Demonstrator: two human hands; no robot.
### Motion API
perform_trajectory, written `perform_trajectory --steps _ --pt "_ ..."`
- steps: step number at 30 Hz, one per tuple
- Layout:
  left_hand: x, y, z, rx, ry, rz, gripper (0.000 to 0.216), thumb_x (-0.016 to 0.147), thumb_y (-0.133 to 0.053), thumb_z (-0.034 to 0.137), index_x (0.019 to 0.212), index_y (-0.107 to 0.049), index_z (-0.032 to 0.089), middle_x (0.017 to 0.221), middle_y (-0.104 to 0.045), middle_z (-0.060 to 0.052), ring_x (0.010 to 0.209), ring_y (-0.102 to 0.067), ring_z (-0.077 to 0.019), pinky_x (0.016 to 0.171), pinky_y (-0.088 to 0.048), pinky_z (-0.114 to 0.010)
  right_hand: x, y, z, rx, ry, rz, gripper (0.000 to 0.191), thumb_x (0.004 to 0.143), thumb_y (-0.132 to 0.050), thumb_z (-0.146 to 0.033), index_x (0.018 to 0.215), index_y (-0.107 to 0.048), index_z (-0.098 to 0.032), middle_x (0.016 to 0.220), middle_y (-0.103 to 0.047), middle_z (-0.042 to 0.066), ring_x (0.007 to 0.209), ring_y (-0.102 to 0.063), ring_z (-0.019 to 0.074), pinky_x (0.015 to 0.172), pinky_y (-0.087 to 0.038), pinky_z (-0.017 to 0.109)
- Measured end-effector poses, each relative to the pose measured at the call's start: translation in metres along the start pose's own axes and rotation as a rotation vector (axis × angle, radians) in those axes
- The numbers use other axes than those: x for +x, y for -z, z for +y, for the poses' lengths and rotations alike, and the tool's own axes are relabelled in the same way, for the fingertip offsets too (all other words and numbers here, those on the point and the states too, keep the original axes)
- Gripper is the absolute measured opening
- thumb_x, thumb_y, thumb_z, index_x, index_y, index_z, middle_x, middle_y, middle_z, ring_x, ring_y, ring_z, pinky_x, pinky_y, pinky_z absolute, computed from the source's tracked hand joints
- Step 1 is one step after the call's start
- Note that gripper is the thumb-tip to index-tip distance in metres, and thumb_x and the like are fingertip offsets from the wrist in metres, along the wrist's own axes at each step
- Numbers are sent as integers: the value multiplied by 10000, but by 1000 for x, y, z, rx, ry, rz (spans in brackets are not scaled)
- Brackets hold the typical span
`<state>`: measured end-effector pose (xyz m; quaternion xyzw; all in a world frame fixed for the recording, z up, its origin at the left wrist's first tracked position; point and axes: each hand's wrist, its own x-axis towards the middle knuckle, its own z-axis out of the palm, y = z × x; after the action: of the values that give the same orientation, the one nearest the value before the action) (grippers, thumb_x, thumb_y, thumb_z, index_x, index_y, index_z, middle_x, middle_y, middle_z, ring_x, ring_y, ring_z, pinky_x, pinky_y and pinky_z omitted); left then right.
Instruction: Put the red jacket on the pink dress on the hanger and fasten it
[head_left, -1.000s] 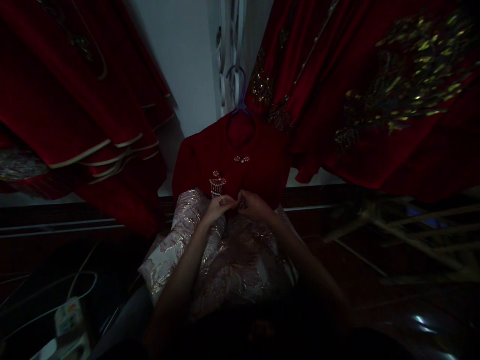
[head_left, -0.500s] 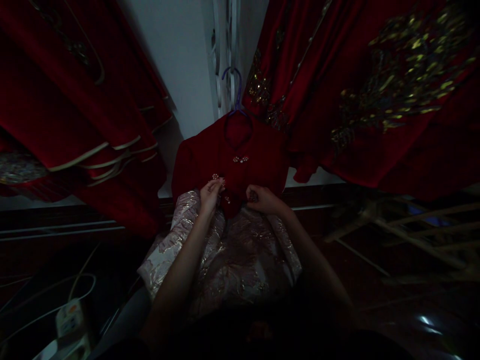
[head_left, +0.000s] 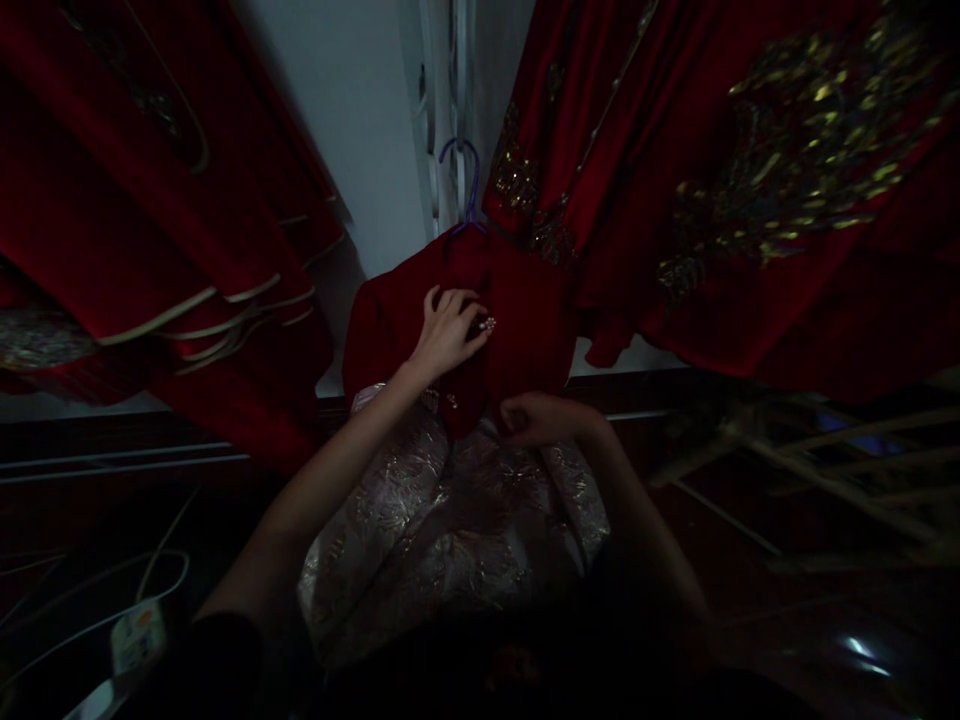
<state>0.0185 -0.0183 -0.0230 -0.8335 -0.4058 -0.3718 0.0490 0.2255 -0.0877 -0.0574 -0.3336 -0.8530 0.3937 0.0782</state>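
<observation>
A red jacket [head_left: 525, 320] hangs from a purple hanger [head_left: 471, 185] above a pale brocade garment with metallic threads [head_left: 517, 510]. My left hand [head_left: 450, 330] reaches across the jacket's chest with fingers apart. Its thumb and forefinger are at a small beaded ornament [head_left: 487, 325] near the jacket's centre front. Lower down, another beaded ornament [head_left: 452, 401] shows on the red cloth. At the jacket's bottom edge my right hand [head_left: 540, 418] is closed, fingers curled inward. Dim light hides what they hold, if anything.
Red garments with pale piping [head_left: 172, 250] hang on the left. Others with gold sequins [head_left: 817, 140] hang on the right. A power strip with a cord [head_left: 139, 635] is at lower left, and a wooden rack [head_left: 825, 470] stands at right.
My left hand has moved up and right from the jacket's lower left front to its centre ornament, its pinch opening. My right hand has turned slightly near the bottom edge and stays curled.
</observation>
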Motion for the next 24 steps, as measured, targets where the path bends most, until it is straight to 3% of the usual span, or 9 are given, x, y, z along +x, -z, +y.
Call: perform_trajectory --steps 4,8,12,15,19,24 --pt "15 16 -9 -3 -137 -198 249 874 -536 409 940 -656 201 939 -660 -27 1039 -547 -210 1135 -55 -533 -9 6 -27 343 140 -94 185 727 -656 -266 853 -576 -156 766 -591 -20 679 -534 86 611 -425 202" --pt "18 23 -19 11 -158 -257 285 869 -537 451 908 -658 197 911 -665 -30 1023 -545 -210 1121 -83 -536 -4 2 -35 615 240 6 272 702 -692 -300 897 -556 -167 831 -595 -14 790 -561 112 741 -459 248" --pt "19 22 -27 58 -188 -295 255 869 -538 412 905 -657 190 919 -660 -46 1025 -541 -214 1116 -105 -530 2 -2 -32 514 187 -23 201 744 -668 -268 808 -504 -170 781 -558 -29 716 -535 85 676 -444 220" --pt "18 21 -29 50 -206 -300 206 865 -537 359 909 -652 194 926 -663 -43 1026 -541 -210 1120 -100 -533 0 -3 -31 361 74 -81 223 762 -671 -279 877 -515 -169 759 -582 -26 660 -546 80 581 -427 195" --pt "17 22 -28 -5 -213 -278 179 848 -536 325 913 -632 188 887 -662 -26 986 -563 -201 1134 -77 -554 -3 -2 -29 264 14 -106 280 789 -665 -302 1009 -562 -162 941 -657 37 792 -612 100 671 -475 210" --pt "17 22 -26 -20 -255 -271 152 829 -515 278 908 -622 206 802 -631 -13 919 -587 -197 1168 -55 -539 -3 -4 -28 295 65 -63 253 842 -614 -321 1034 -575 -162 950 -667 46 844 -622 108 724 -496 232"
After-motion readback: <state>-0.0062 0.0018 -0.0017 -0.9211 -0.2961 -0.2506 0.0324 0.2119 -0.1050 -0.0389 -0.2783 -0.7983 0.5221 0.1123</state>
